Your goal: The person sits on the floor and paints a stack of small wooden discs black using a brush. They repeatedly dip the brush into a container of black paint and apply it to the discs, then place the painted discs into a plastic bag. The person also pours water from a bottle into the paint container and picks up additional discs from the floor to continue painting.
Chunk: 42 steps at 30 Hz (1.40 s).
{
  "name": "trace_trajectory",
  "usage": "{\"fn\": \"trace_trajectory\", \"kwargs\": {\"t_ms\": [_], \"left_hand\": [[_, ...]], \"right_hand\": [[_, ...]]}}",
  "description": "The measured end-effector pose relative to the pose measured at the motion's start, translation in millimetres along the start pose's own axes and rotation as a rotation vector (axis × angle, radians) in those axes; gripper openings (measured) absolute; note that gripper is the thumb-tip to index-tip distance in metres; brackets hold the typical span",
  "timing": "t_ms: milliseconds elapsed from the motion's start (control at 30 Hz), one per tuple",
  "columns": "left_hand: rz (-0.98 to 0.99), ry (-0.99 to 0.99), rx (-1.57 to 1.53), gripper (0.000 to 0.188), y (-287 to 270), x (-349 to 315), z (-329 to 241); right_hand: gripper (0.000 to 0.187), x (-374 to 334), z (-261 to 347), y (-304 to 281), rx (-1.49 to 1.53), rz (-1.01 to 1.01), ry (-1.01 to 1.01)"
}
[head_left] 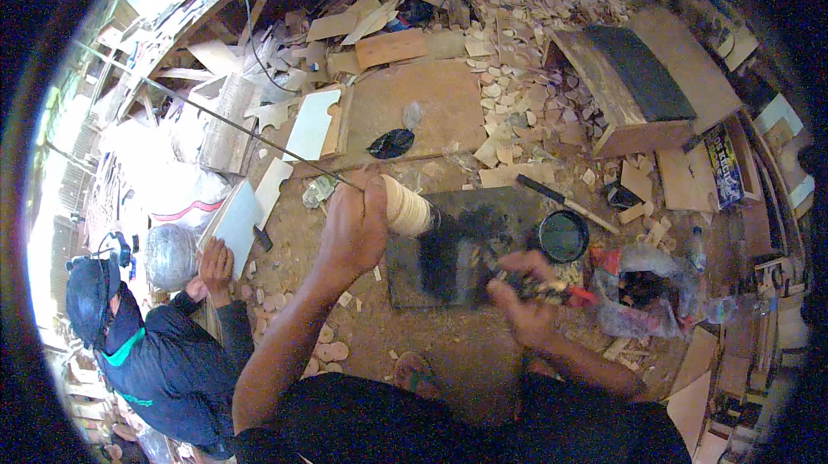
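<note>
Left hand [352, 227] closed round a long, thin, dark rod [224, 119], right up against a ribbed, cylindrical stack of pale cream, thin round discs [405, 208].

Stack: looks like wood, discs packed face to face, edges reading as fine bands, colour fairly even. Tilted, right end lower, with a dark patch at that end. It sits over the upper-left corner of a dark flat board [410, 285] on the ground; can't tell if it touches. Rod runs from the hand to far upper left.

Right hand [528, 309] over the board's right side, fingers curled, motion-blurred. Small tan bits and something red show at the fingers; can't tell what's gripped, if anything.

Board is smeared black. Round black bowl [586, 250] with dark contents at its right edge, black-ended brush with pale wooden handle [593, 215] just beside.
</note>
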<state>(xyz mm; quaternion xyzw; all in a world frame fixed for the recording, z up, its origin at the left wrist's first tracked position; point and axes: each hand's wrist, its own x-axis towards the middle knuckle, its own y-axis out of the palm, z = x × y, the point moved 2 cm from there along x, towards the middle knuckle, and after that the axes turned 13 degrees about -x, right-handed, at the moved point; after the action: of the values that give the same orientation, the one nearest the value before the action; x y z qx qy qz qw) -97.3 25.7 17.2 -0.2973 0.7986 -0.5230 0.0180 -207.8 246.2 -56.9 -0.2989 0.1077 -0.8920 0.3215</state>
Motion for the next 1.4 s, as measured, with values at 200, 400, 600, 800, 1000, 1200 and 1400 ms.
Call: {"fn": "trace_trajectory", "kwargs": {"t_ms": [200,400,600,800,1000,1200,1400], "left_hand": [[-0.113,-0.006,-0.211,0.029,9,-6,-5],[-0.238,-0.246,-0.307,0.035,13,3,2],[-0.140,-0.215,-0.415,0.036,8,1,-4],[-0.168,-0.364,-0.480,0.036,9,4,0],[-0.107,-0.409,-0.444,0.037,4,7,-8],[-0.161,-0.504,-0.765,0.036,0,9,-10],[0.255,-0.533,-0.840,0.038,-18,14,-7]], "right_hand": [[0.025,24,-16,-8,0.137,-0.057,0.490],[0.026,4,-3,3,0.148,0.111,0.091],[0.028,16,-18,2,0.143,-0.058,0.388],[0.030,4,4,3,0.053,0.146,0.059],[0.029,14,-16,8,0.167,-0.020,0.504],[0.028,-14,1,8,0.194,0.179,0.096],[0.031,11,-23,6,0.308,-0.184,0.359]]}}
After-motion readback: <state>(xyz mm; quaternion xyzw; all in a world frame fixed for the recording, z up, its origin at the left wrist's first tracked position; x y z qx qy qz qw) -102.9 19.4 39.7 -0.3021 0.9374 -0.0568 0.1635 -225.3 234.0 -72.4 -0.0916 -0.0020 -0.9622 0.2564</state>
